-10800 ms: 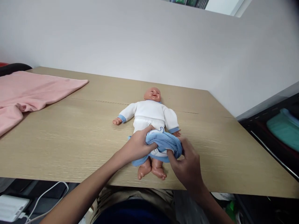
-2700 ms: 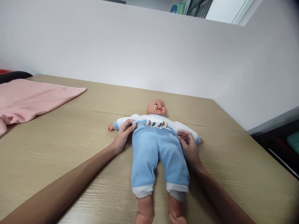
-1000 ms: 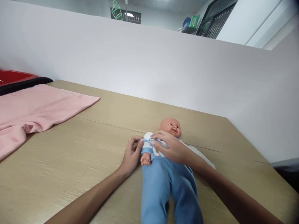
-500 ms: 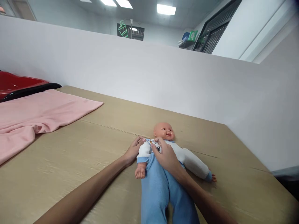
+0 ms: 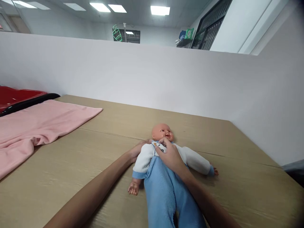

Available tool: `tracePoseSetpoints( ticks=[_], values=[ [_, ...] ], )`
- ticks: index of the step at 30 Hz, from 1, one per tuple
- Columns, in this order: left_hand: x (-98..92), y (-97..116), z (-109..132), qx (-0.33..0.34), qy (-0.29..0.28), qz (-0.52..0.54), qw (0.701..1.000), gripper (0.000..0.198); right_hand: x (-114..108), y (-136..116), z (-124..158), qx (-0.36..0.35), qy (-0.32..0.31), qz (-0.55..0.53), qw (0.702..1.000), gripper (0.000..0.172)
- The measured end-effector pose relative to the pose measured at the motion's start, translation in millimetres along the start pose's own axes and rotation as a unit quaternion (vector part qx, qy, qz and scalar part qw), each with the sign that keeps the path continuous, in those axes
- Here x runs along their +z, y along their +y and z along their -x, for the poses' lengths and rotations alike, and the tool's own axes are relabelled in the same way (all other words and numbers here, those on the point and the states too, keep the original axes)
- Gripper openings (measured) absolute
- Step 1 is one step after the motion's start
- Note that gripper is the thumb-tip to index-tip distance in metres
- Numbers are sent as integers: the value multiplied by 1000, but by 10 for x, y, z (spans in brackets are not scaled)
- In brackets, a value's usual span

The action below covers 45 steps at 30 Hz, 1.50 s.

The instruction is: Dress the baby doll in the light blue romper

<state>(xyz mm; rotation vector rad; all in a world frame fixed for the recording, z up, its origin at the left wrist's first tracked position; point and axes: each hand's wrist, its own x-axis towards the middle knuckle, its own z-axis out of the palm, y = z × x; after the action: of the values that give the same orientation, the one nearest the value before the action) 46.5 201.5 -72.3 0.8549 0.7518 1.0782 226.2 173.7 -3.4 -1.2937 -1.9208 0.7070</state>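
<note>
A baby doll (image 5: pixel 162 131) lies on its back, its head away from me. It wears an outfit with a white top (image 5: pixel 143 158), blue cuffs, a printed face on the chest and fluffy blue legs (image 5: pixel 161 190). Against the doll's shoulder on my left is my left hand (image 5: pixel 140 148), its fingers curled by the collar and partly hidden behind the sleeve. My right hand (image 5: pixel 170 155) rests over the chest, with thumb and fingers closed on the front of the top near the collar. Both doll arms lie spread outward, palms and fingers bare of cloth.
The doll lies on a tan, creased table surface (image 5: pixel 83 171). A pink cloth (image 5: pixel 52 120) is spread at the left, beside a glossy red object with a black rim (image 5: pixel 28 100). A white partition (image 5: pixel 133 76) stands along the far edge.
The doll's arm on my left has swung outward and straightened. My left hand has slid higher and deeper behind that shoulder. My right hand stays at the chest. The camera view has tilted slightly.
</note>
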Motion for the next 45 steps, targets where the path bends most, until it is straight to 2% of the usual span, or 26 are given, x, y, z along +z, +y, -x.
tracePoseSetpoints(
  ticks=[3, 6, 10, 14, 17, 20, 23, 28, 34, 37, 41, 43, 45],
  values=[
    [-3, 4, -50, -31, -31, 6, 999, 46, -54, -12, 17, 17, -2, -15, 1000, 21],
    [-12, 11, 21, -32, -42, 1, 999, 48, -124, -20, 55, 26, -18, -42, 999, 21],
    [28, 52, 132, -7, -65, -36, 997, 46, -229, -57, 69, 57, -81, -64, 993, 33],
    [75, 158, 167, 44, -78, -102, 991, 39, -280, -90, 7, 58, -83, -10, 995, 33],
    [38, 306, 210, 62, -93, -233, 966, 41, -277, -66, -41, 33, -83, 59, 994, 26],
    [-64, 512, 293, -1, -134, -347, 928, 44, -271, -8, -64, 6, -65, 146, 987, 14],
    [-143, 711, 375, -71, -169, -383, 905, 35, -278, 29, -64, 13, -38, 242, 969, 15],
    [-130, 848, 405, -63, -199, -422, 882, 23, -316, 16, -66, 40, -34, 306, 951, 15],
    [-191, 854, 397, -85, -234, -373, 894, 28, -351, 34, -82, 11, -31, 277, 960, 10],
    [-198, 806, 395, -47, -199, -401, 893, 31, -363, 19, -54, -21, -49, 249, 967, 5],
    [-133, 655, 326, 45, -105, -420, 900, 35, -433, -65, 46, -24, -57, 290, 955, 15],
    [-114, 569, 267, 49, -101, -377, 919, 34, -485, -115, 94, -15, -56, 292, 955, 18],
    [-119, 495, 212, 14, -126, -305, 944, 32, -529, -143, 112, 0, -63, 273, 960, 22]
  ],
)
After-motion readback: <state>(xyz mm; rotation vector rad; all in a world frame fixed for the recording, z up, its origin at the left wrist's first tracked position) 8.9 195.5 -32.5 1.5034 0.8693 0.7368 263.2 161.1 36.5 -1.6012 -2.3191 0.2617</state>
